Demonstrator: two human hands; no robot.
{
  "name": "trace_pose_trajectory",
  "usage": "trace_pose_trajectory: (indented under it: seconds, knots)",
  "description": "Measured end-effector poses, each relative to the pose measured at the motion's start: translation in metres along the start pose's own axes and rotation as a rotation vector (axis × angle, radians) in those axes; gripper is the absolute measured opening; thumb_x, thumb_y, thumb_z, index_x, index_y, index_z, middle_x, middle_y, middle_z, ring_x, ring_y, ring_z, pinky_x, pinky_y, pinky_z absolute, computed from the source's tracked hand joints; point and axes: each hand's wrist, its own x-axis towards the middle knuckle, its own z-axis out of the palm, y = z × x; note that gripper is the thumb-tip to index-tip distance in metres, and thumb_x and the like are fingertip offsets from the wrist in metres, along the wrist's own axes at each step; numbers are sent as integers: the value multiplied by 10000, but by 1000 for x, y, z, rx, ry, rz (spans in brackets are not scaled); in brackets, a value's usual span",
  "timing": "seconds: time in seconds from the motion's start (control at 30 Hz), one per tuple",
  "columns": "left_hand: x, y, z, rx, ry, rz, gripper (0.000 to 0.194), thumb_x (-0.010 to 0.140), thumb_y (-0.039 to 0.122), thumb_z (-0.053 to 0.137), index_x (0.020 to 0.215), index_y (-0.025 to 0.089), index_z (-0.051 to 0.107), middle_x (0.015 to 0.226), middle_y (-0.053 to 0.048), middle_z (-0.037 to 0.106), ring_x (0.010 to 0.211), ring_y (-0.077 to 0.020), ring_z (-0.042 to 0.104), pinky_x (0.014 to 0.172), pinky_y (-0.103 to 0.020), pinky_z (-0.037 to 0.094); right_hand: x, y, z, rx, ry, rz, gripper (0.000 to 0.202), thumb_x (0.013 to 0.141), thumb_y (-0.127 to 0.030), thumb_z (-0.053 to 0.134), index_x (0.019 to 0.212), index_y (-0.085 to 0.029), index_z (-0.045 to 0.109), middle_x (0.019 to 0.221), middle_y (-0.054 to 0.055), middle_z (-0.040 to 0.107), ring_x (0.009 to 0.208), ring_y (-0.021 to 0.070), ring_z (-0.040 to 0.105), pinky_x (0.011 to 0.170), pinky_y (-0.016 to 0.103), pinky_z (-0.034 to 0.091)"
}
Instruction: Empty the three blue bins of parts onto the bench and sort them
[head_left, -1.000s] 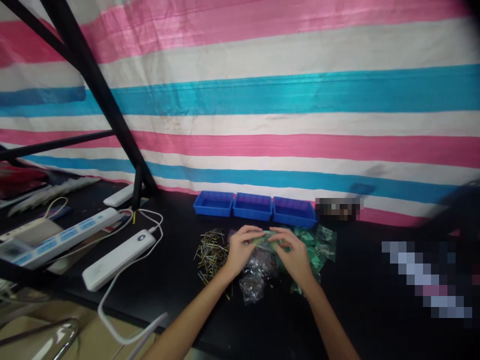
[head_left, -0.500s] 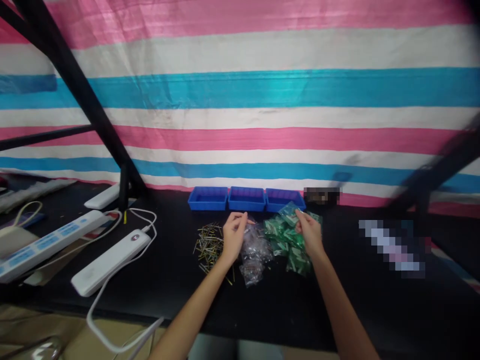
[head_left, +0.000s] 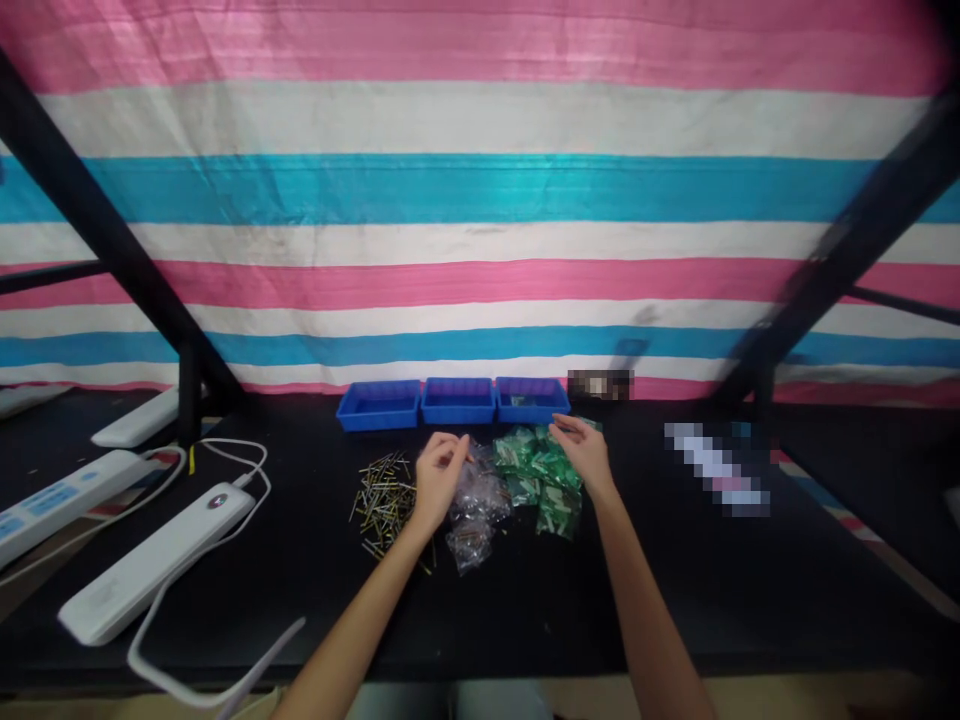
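Note:
My left hand (head_left: 441,482) hovers between a pile of thin metal pins or screws (head_left: 384,500) and a heap of small clear plastic bags (head_left: 480,500). Its fingers are closed in a pinch, and whatever they may hold is too small to make out. On the right, my right hand (head_left: 583,452) is above a heap of green plastic packets (head_left: 534,462), fingers loosely apart with nothing seen in them. Just beyond its fingertips stands the right blue tray (head_left: 532,412), in which a small greenish packet (head_left: 519,401) lies.
Two more blue trays, the left one (head_left: 379,422) and the middle one (head_left: 458,412), complete the row at the back. White power strips (head_left: 157,560) with cables lie at left. Black frame bars (head_left: 97,240) slant on both sides, before a striped sheet (head_left: 480,190).
My right hand has let go of a green packet, and one now lies in the right blue tray. My left hand stays over the clear bags. The camera view has turned right.

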Motion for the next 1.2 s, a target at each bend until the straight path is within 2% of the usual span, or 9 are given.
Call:
trace_pose_trajectory:
  seconds: [0.07,0.17,0.3,0.47,0.57,0.7,0.93,1.07,1.2]
  knots:
    - [1,0,-1,-11,6,-3,319,784,356,520,552,154,603,726,-14,509,700,-116,516,580,-207,393,3,9,-8,-222,117,-64,385,655,-371,588,974,-160,630,994,102,617,859,227,586,767,351,443]
    - [1,-2,-2,-25,8,-5,327,798,348,501,554,151,592,720,-14,508,705,-116,515,593,-207,398,5,21,-15,-538,209,-13,453,672,-365,573,1098,-212,576,1154,125,521,1034,294,487,832,437,379]
    - [0,-4,-1,-28,-5,0,334,811,339,482,552,151,580,720,-16,506,701,-117,510,615,-217,404,4,31,-10,-733,101,40,401,736,-410,518,1089,-231,582,1253,131,434,1155,323,363,884,511,281]
    - [-2,-3,-1,-16,-21,0,340,818,344,468,559,152,576,723,-19,509,717,-124,514,639,-225,401,0,27,-6,-820,100,0,297,749,-411,504,932,-225,645,1078,108,533,1033,281,443,882,472,261]
    - [-1,-2,-1,-22,-20,6,339,822,332,466,555,154,578,720,-17,512,714,-122,517,635,-221,394,0,23,-10,-804,139,8,271,754,-368,497,922,-210,642,959,104,570,947,274,474,830,436,300]
    - [-1,-2,-2,-24,-31,-3,324,819,313,472,558,157,585,724,-15,514,729,-125,517,631,-218,388,2,23,-13,-748,219,47,325,758,-302,491,1053,-207,589,1076,113,541,997,287,455,810,415,324]
    - [-3,-2,-2,-47,-53,-13,313,816,303,475,563,154,583,740,-15,518,723,-124,513,608,-214,376,2,28,-15,-689,166,84,409,702,-339,551,1087,-205,572,999,116,563,967,287,494,797,411,359]
    - [-2,-3,-2,-48,-58,-13,310,820,302,472,571,156,587,734,-12,518,723,-124,512,623,-218,376,4,26,-15,-489,197,33,512,615,-289,616,1113,-196,542,954,83,566,779,202,570,703,319,424]
    - [-2,-3,-1,-48,-54,-13,302,816,303,480,574,153,580,728,-12,518,731,-125,511,640,-219,380,5,16,-13,-215,270,-43,500,620,-276,607,1104,-165,546,936,75,588,605,129,574,657,283,453]
